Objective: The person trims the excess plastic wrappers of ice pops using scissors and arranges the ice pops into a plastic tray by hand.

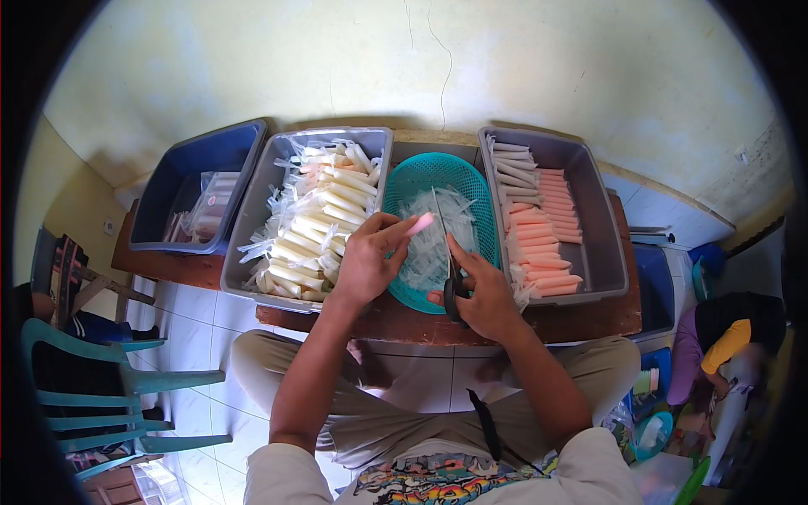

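Observation:
My left hand [369, 259] pinches a pink filled plastic tube [421, 223], like an ice pop, with its end pointing right. In my right hand [486, 296] are black-handled scissors [455, 292], their blades pointing up and away, close beside the tube's end. Below both hands sits a teal mesh basket [483, 187] holding many clear plastic offcuts [459, 206]. To its left, a grey tub [249, 223] is piled with cream and pale pink tubes [343, 189]. The grey tub on the right [608, 227] contains neat rows of pink tubes [551, 276] and whitish tubes [515, 172].
A dark blue-grey tub [160, 189] with packed bags stands at the far left of the wooden bench [581, 326]. Behind rises a cracked wall [505, 67]. A green plastic chair [88, 391] is at left. Another person [715, 341] works at right among basins.

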Available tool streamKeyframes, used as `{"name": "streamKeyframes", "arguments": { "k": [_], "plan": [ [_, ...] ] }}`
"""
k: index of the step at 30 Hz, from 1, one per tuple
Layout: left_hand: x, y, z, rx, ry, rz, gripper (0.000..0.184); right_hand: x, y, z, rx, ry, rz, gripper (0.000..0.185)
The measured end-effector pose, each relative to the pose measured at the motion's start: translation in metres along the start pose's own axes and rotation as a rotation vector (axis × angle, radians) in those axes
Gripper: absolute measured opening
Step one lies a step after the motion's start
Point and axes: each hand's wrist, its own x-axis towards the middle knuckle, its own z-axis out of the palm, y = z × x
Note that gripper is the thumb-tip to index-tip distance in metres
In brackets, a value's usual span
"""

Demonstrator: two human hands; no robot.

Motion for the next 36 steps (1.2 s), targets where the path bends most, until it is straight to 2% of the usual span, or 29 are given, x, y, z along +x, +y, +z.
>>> {"name": "streamKeyframes", "arguments": {
  "k": [4,15,18,20,26,36],
  "plan": [
    [0.001,0.005,-0.004,0.011,-0.051,-0.041,0.044,0.001,-0.005,-0.003,-0.032,-0.012,0.044,0.106],
    [0.004,0.005,0.0,-0.131,0.069,-0.127,0.035,0.032,-0.014,-0.001,-0.191,0.097,0.091,0.1],
    [0.006,0.006,-0.002,-0.163,0.094,-0.148,0.035,0.057,0.008,0.015,-0.335,0.054,0.081,0.098],
    [0.006,0.005,-0.003,-0.181,0.127,-0.146,0.035,0.07,0.017,0.025,-0.508,-0.025,0.155,0.097],
    [0.006,0.003,-0.003,-0.245,0.176,-0.152,0.034,0.088,0.028,0.049,-0.557,-0.07,0.328,0.097],
    [0.003,0.003,-0.003,-0.235,0.152,-0.158,0.035,0.091,0.037,0.066,-0.644,-0.11,0.388,0.091]
  ]
}}
